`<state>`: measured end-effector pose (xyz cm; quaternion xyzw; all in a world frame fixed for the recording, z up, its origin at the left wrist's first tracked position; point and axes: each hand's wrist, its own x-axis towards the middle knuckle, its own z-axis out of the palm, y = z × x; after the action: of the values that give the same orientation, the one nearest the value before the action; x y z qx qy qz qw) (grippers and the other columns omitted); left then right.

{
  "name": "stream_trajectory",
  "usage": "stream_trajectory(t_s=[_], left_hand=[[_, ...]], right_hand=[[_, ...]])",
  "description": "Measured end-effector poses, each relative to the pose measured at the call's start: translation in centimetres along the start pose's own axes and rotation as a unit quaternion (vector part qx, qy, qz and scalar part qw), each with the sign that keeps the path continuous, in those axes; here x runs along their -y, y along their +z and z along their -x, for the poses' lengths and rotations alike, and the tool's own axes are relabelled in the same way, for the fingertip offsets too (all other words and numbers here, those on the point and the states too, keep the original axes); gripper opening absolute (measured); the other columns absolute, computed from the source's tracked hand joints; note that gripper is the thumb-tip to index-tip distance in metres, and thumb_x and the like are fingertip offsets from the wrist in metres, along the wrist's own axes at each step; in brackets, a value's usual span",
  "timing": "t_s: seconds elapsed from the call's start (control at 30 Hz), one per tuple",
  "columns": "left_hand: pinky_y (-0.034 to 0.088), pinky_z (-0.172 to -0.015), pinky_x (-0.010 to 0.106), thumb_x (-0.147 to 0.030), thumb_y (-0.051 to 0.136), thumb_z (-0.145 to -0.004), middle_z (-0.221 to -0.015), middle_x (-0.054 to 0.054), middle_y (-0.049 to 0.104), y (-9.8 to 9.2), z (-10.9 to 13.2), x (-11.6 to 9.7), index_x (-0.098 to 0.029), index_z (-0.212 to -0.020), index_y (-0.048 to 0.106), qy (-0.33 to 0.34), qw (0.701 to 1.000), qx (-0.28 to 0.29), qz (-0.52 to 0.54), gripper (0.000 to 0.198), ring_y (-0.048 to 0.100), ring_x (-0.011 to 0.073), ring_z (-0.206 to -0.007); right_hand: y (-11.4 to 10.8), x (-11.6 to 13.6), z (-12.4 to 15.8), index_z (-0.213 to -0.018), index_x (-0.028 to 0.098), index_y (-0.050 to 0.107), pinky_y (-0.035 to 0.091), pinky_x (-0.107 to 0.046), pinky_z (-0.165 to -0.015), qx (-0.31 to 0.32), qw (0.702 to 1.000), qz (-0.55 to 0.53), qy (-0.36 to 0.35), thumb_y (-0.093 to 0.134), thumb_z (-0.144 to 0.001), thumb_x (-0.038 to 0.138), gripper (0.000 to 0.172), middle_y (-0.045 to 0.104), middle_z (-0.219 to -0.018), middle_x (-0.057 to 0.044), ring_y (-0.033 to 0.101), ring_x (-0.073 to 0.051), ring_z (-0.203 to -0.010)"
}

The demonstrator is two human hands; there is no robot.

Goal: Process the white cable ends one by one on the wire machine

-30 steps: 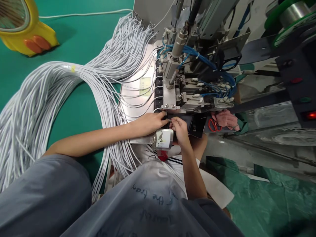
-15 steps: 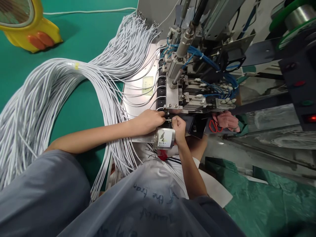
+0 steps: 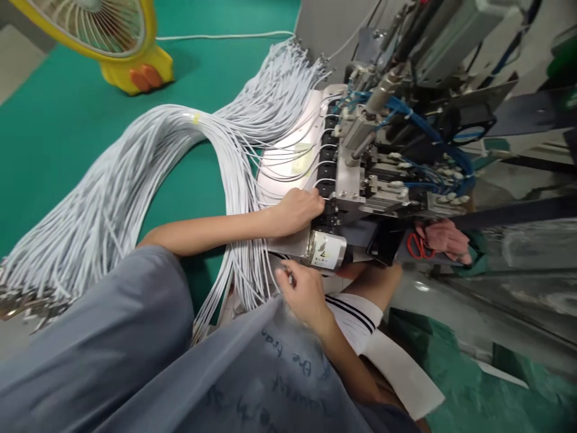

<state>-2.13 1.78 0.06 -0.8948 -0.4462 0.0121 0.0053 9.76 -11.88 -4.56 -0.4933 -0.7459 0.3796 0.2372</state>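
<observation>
My left hand (image 3: 297, 211) is closed, its fingertips pinching a white cable at the lower end of a row of black slots (image 3: 325, 174) on the machine's front. Most of that cable is hidden under the fingers. Several thin white cables run into the slots above. Lower down, in front of my shirt, my right hand (image 3: 304, 291) is closed, with a small dark metallic piece showing between thumb and finger; its kind is unclear. Beside it hangs the thick bundle of white cables (image 3: 243, 198). A clear container with a white label (image 3: 328, 251) stands just above my right hand.
Cylinders and blue air hoses (image 3: 415, 117) rise on the machine (image 3: 356, 174). A yellow fan (image 3: 135, 66) stands on the green table (image 3: 85, 108). At right lie a dark phone (image 3: 384, 242), red-handled scissors (image 3: 419, 246) and a pink cloth (image 3: 446, 240).
My right hand has left the slot area and moved down and left beside the bundle. My left hand stays near the lower slots. The view has shifted, sliding the scene rightward.
</observation>
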Motion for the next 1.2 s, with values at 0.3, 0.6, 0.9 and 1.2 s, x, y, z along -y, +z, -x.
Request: stream_trajectory(t_s=[0.3,0.6,0.9,1.2], left_hand=[[0.044,-0.071,0.028,-0.027,0.039,-0.094,-0.093,0.010,0.064,-1.5,1.8,-2.6,-0.011,-0.100,0.064,0.188,0.943,-0.068,0.267,0.030,0.061,0.0183,-0.086],[0.043,-0.063,0.017,-0.027,0.060,-0.084,-0.082,0.004,0.067,-1.2,1.9,-3.6,-0.012,-0.086,0.069,0.117,0.792,0.015,0.599,0.017,0.059,0.0091,-0.072],[0.038,-0.053,0.017,-0.019,0.058,-0.082,-0.068,0.002,0.056,-0.8,1.9,-3.6,-0.008,-0.082,0.071,0.119,0.790,-0.033,0.600,0.017,0.050,0.0063,-0.057],[0.036,-0.055,0.018,-0.020,0.064,-0.076,-0.065,-0.001,0.061,-1.4,1.8,-3.2,-0.013,-0.068,0.068,0.107,0.843,-0.013,0.526,0.012,0.053,0.0071,-0.059]], right_hand=[[-2.0,-1.1,-0.2,-0.076,0.018,0.064,0.042,-0.027,-0.057,-0.034,0.999,-0.017,0.016,0.047,-0.087,0.026,0.022,0.067,-0.067,-0.005,0.060,-0.018,-0.062],[-10.2,-3.3,0.4,-0.080,0.019,0.067,0.048,-0.026,-0.048,-0.184,0.921,-0.324,0.112,0.074,-0.064,0.029,0.020,0.068,-0.065,-0.002,0.062,-0.015,-0.054],[-8.5,-1.7,-1.2,-0.068,0.017,0.062,0.041,-0.024,-0.053,-0.301,0.929,-0.212,0.021,0.066,-0.074,0.024,0.010,0.057,-0.070,0.000,0.051,-0.010,-0.060],[-8.7,-1.2,-0.9,-0.066,0.016,0.065,0.026,-0.024,-0.046,-0.280,0.951,-0.131,0.004,0.063,-0.077,0.023,0.013,0.043,-0.057,0.004,0.035,-0.008,-0.050]])
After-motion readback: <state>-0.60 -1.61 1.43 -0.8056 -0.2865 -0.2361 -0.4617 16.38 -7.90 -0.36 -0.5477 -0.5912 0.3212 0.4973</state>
